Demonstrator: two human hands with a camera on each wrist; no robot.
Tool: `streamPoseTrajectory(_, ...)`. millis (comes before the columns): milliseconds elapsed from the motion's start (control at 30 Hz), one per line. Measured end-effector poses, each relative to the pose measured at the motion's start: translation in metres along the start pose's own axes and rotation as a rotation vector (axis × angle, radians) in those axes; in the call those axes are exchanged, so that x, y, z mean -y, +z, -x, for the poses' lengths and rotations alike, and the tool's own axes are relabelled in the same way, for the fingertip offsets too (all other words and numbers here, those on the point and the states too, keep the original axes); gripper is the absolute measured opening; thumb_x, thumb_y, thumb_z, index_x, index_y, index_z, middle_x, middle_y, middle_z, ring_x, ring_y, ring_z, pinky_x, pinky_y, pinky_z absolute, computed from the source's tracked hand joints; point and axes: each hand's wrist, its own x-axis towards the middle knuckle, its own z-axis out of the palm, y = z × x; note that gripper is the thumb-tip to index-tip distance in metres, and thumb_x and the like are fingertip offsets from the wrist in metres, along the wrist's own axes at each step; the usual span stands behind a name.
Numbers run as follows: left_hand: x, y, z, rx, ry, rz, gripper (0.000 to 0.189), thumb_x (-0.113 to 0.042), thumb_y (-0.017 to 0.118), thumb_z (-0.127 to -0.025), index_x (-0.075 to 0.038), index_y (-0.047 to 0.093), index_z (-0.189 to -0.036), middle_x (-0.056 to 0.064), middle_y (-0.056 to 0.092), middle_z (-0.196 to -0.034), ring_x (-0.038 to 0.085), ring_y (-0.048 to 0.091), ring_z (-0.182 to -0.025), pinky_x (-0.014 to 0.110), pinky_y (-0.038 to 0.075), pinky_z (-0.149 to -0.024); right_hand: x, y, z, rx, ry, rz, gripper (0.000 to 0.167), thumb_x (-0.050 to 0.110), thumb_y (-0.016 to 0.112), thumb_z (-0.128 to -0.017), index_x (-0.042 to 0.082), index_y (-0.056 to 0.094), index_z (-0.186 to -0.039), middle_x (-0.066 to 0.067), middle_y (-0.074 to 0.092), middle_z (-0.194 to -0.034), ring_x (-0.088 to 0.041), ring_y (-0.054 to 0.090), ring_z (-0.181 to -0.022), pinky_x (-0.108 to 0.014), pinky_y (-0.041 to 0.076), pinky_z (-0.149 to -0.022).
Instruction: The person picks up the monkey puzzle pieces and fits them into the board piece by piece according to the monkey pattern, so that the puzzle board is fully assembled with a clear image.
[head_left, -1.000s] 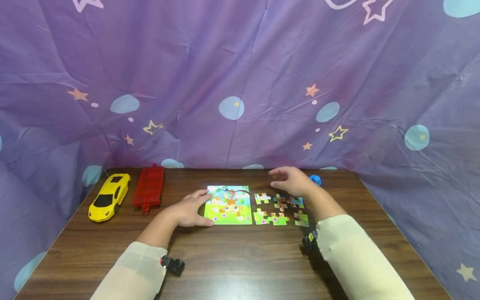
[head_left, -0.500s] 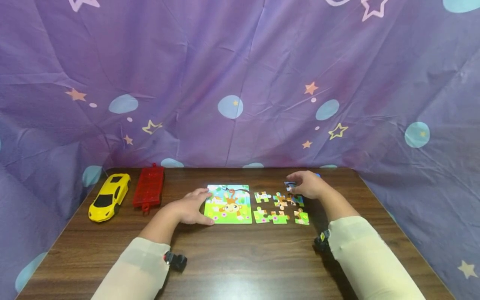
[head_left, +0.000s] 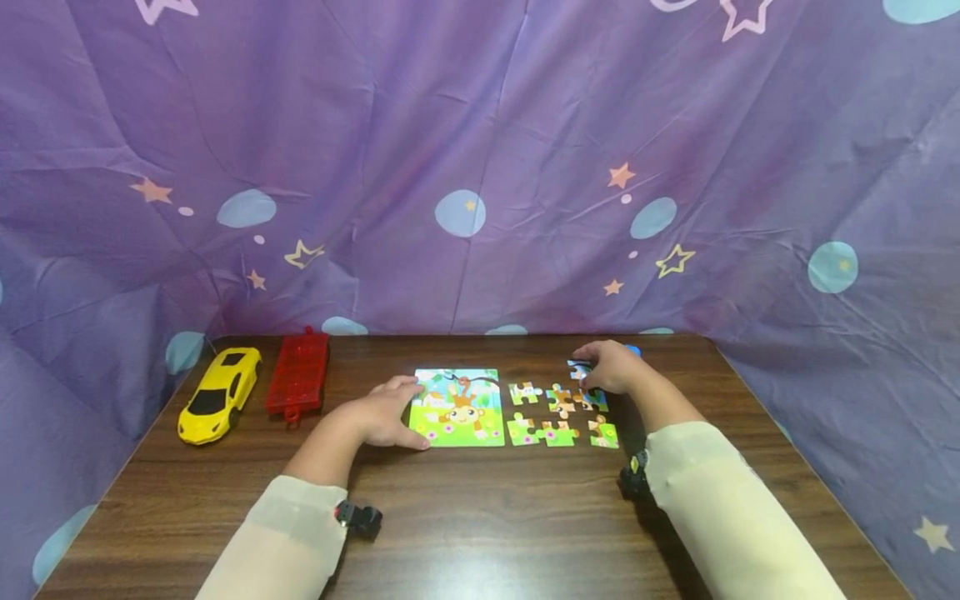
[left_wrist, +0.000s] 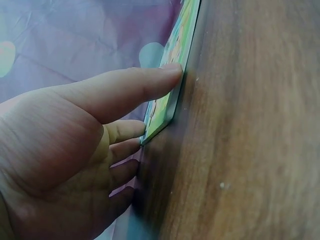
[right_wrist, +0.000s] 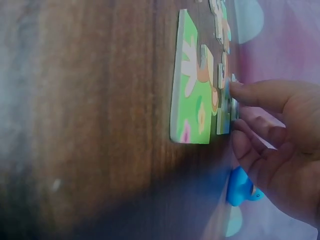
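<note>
A square jigsaw picture board (head_left: pixel 457 408) with a cartoon monkey lies flat on the table. My left hand (head_left: pixel 381 417) rests at its left side, fingers fairly straight, thumb touching the near left corner and fingertips at the left edge; the thumb (left_wrist: pixel 150 85) shows on the board's edge in the left wrist view. My right hand (head_left: pixel 617 368) pinches a blue puzzle piece (head_left: pixel 578 367) between thumb and fingers, behind the other pieces. Several loose puzzle pieces (head_left: pixel 558 435) lie in rows right of the board. A green corner piece (right_wrist: pixel 192 110) is nearest the right wrist camera.
At the left stand a yellow toy car (head_left: pixel 220 395) and a red translucent plastic toy part (head_left: pixel 298 373). A small blue object (right_wrist: pixel 241 187) sits beside my right hand, partly hidden. A purple star-patterned cloth (head_left: pixel 480 167) hangs behind the wooden table (head_left: pixel 480 517).
My right hand has moved right and lowered onto the blue puzzle piece, its thumb and fingers closing in on it. The left hand has stayed at the board.
</note>
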Motion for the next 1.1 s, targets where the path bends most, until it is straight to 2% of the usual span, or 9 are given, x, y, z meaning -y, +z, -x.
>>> streamPoseTrajectory(133,0.001,0.000,0.000,0.006,-0.003,0.005,0.101,-0.044,0.088,-0.084,-0.007,0.040,-0.164,0.015,0.028,-0.175,0.042,0.028,-0.161,0.062,0.029,-0.130,0.001,0.000,-0.004,-0.004,0.005,0.000,0.063,0.011,0.087,-0.078,-0.001,0.069,-0.136,-0.024,0.070,-0.140,-0.045,0.063,-0.132,-0.059,0.047,-0.118)
streamPoseTrajectory(300,0.000,0.001,0.001,0.007,0.002,0.010,0.100,-0.044,0.088,-0.083,-0.008,0.041,-0.164,0.014,0.028,-0.175,0.043,0.028,-0.161,0.064,0.029,-0.130,0.000,0.001,-0.005,-0.044,-0.029,0.003,0.062,0.010,0.089,-0.074,-0.004,0.071,-0.132,-0.029,0.067,-0.138,-0.048,0.059,-0.133,-0.059,0.044,-0.120)
streamPoseTrajectory(467,0.000,0.000,0.000,0.001,-0.002,0.014,0.100,-0.044,0.088,-0.083,-0.008,0.041,-0.164,0.014,0.027,-0.176,0.042,0.027,-0.162,0.064,0.029,-0.130,0.000,0.001,-0.006,-0.087,-0.037,0.000,0.057,0.012,0.092,-0.073,0.000,0.074,-0.126,-0.030,0.062,-0.135,-0.046,0.054,-0.130,-0.059,0.042,-0.119)
streamPoseTrajectory(633,0.000,0.000,0.000,-0.001,-0.003,0.013,0.100,-0.044,0.088,-0.083,-0.008,0.041,-0.164,0.014,0.028,-0.175,0.043,0.028,-0.162,0.065,0.029,-0.130,0.003,0.001,-0.005,-0.114,-0.029,-0.046,0.045,0.013,0.085,-0.086,0.005,0.072,-0.129,-0.024,0.071,-0.129,-0.042,0.062,-0.122,-0.059,0.049,-0.111)
streamPoseTrajectory(800,0.001,0.001,0.000,-0.001,-0.008,0.011,0.100,-0.044,0.088,-0.083,-0.008,0.041,-0.164,0.013,0.027,-0.176,0.042,0.027,-0.162,0.064,0.029,-0.130,0.014,0.001,-0.002,-0.152,-0.042,-0.157,0.037,0.019,0.075,-0.099,0.009,0.073,-0.135,-0.022,0.072,-0.134,-0.041,0.065,-0.126,-0.059,0.051,-0.110)
streamPoseTrajectory(900,0.001,0.001,0.000,-0.004,-0.004,0.009,0.100,-0.044,0.088,-0.083,-0.008,0.041,-0.164,0.014,0.028,-0.176,0.042,0.028,-0.162,0.064,0.029,-0.130,0.027,0.004,-0.001,-0.148,-0.063,-0.228,0.035,0.019,0.074,-0.101,0.011,0.073,-0.135,-0.020,0.074,-0.132,-0.037,0.068,-0.118,-0.052,0.056,-0.102)
streamPoseTrajectory(1033,0.002,0.002,0.000,-0.009,0.003,0.004,0.100,-0.044,0.088,-0.083,-0.008,0.041,-0.164,0.014,0.028,-0.175,0.042,0.028,-0.161,0.064,0.029,-0.130,0.047,0.010,0.000,-0.110,-0.080,-0.316,0.034,0.019,0.074,-0.101,0.014,0.074,-0.135,-0.014,0.075,-0.109,-0.028,0.069,-0.091,-0.037,0.058,-0.078)
streamPoseTrajectory(1100,0.002,0.002,0.000,-0.011,0.002,0.004,0.100,-0.044,0.088,-0.083,-0.008,0.041,-0.164,0.013,0.028,-0.175,0.042,0.028,-0.161,0.064,0.030,-0.130,0.057,0.013,0.001,-0.087,-0.092,-0.347,0.034,0.018,0.074,-0.101,0.015,0.074,-0.135,-0.012,0.075,-0.105,-0.026,0.070,-0.085,-0.035,0.059,-0.074)
